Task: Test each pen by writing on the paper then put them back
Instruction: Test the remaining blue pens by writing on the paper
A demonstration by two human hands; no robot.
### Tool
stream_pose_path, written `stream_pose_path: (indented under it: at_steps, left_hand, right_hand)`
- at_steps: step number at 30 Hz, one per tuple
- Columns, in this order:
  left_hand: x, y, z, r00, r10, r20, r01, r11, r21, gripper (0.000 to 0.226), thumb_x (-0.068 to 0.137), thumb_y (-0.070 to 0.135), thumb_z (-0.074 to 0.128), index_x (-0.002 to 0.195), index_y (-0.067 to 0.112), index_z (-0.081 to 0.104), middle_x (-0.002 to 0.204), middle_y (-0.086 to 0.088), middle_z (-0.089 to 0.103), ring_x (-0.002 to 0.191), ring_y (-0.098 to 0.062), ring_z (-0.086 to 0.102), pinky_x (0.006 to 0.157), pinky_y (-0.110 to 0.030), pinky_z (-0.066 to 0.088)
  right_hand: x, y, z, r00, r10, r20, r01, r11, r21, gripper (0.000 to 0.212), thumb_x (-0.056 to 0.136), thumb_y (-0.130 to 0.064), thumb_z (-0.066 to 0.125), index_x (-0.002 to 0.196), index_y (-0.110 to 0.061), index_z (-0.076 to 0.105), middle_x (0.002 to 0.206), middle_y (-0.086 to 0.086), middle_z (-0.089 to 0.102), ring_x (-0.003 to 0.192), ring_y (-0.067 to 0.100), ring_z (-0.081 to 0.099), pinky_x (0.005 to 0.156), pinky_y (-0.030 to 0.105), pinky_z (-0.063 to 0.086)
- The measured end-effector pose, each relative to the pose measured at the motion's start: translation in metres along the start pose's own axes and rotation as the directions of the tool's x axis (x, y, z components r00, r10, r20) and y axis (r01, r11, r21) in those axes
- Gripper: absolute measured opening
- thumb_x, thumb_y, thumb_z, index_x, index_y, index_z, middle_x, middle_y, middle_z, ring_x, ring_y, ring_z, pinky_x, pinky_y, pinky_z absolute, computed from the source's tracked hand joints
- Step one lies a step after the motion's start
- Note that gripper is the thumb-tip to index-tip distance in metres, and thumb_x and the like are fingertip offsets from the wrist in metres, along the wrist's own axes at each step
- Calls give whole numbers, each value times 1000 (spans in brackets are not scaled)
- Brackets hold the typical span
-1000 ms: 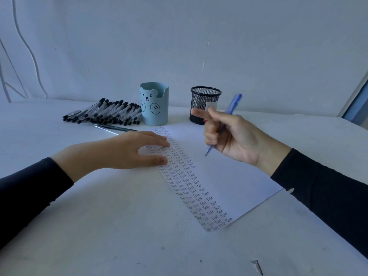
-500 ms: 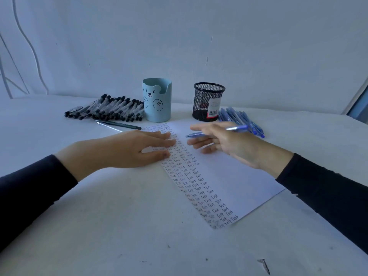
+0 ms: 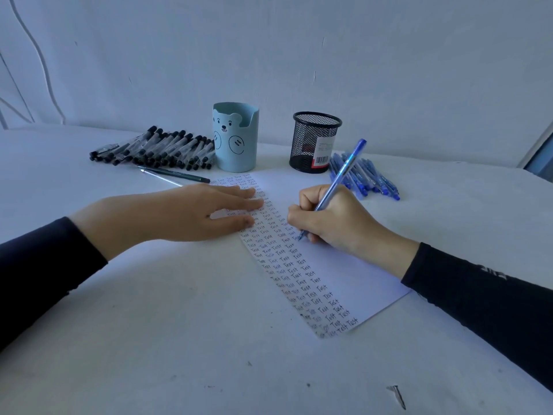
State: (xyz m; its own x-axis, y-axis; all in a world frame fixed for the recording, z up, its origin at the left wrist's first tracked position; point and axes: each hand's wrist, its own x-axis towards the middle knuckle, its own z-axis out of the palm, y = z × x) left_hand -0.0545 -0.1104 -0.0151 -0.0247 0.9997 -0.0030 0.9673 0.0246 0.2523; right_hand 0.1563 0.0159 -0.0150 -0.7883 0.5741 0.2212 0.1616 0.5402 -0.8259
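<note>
right hand [image 3: 335, 220] is down on the paper [image 3: 338, 271], fingers curled tight round a blue pen [image 3: 341, 178], pinching it low on the barrel. the pen leans back and to the right, top end up in the air. its tip meets the sheet right at the edge of the written block. that block is columns of the word "test", row after row, running down the left side of the sheet to its near corner. the right part of the sheet is blank.

left hand [image 3: 185, 214] lies flat, palm down, on the paper's left edge. its fingers are straight and pressed close together over the upper rows, thumb stretched out apart from them, lower on the writing. both arms are in dark sleeves.

at the back of the white table [image 3: 179, 339], a light blue cup with a bear face [image 3: 236, 139] stands left of a black mesh cup [image 3: 315, 142]. a heap of black pens [image 3: 158, 148] lies left of the bear cup. a heap of blue pens [image 3: 368, 178] lies right of the mesh cup, just beyond the writing hand. two loose pens, one dark green [image 3: 176, 174] and one thin pale one [image 3: 161, 177], lie side by side between the black heap and the left hand. a small dark scrap [image 3: 396, 395] sits near the table's front edge.
</note>
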Motion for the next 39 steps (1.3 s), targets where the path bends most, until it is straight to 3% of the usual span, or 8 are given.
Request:
stream_pose_path:
  at_steps: [3, 8, 15, 20, 29, 35, 39]
  left_hand:
    - [0, 1, 0, 1000, -2, 4, 2, 1000, 6, 68, 78, 78, 28, 141, 52, 36, 149, 33, 20, 138, 13, 16, 115, -17, 8]
    - [0, 0, 1, 1000, -8, 0, 8, 1000, -1, 74, 71, 85, 24, 138, 56, 36, 151, 32, 21, 139, 13, 17, 120, -24, 12]
    - [1, 1, 1, 1000, -6, -2, 6, 1000, -6, 75, 70, 85, 23, 138, 56, 36, 150, 32, 21, 138, 12, 17, 118, -21, 10]
    - [1, 0, 1, 1000, -11, -1, 11, 1000, -4, 75, 70, 86, 23, 138, 56, 36, 150, 33, 21, 139, 11, 18, 120, -24, 11]
    - [1, 0, 1, 1000, -14, 1, 14, 1000, -3, 76, 71, 85, 23, 139, 54, 37, 151, 31, 22, 139, 10, 19, 117, -21, 10]
    - [1, 0, 1, 1000, -10, -3, 10, 1000, -2, 75, 71, 85, 23, 138, 55, 37, 151, 30, 22, 140, 9, 19, 120, -24, 11]
    - [1, 1, 1, 1000, -13, -1, 13, 1000, -3, 75, 70, 85, 23, 138, 55, 36, 150, 31, 21, 141, 8, 19, 121, -27, 13]
  right_hand:
    - [0, 1, 0, 1000, -4, 11, 4, 1000, 17, 43, 87, -11, 68, 52, -14, 43, 42, -1, 49, 40, 10, 45, 42, 16, 38]
    - [0, 0, 1, 1000, 1, 28, -2, 999, 37, 44, 87, -12, 69, 51, -15, 43, 45, 5, 48, 39, 10, 46, 43, 17, 40]
    - [0, 0, -1, 999, -1, 34, -1, 999, 42, 45, 87, -9, 69, 52, -14, 41, 42, -8, 47, 39, 8, 47, 45, 19, 41]
    - [0, -1, 0, 999, 11, 44, -13, 999, 38, 49, 84, -10, 70, 45, -20, 41, 43, 2, 47, 42, 16, 45, 44, 20, 40]
    - [-1, -2, -1, 999, 2, 46, -3, 999, 35, 48, 85, -8, 69, 47, -18, 43, 41, -1, 47, 40, 12, 44, 43, 19, 39]
    - [0, -1, -2, 999, 8, 38, -10, 998, 54, 50, 83, -6, 70, 44, -20, 42, 48, 7, 48, 41, 14, 45, 43, 18, 38]
    - [1, 0, -3, 999, 9, 53, -11, 999, 34, 47, 83, -6, 69, 47, -18, 40, 44, 4, 46, 44, 18, 45, 44, 21, 38]
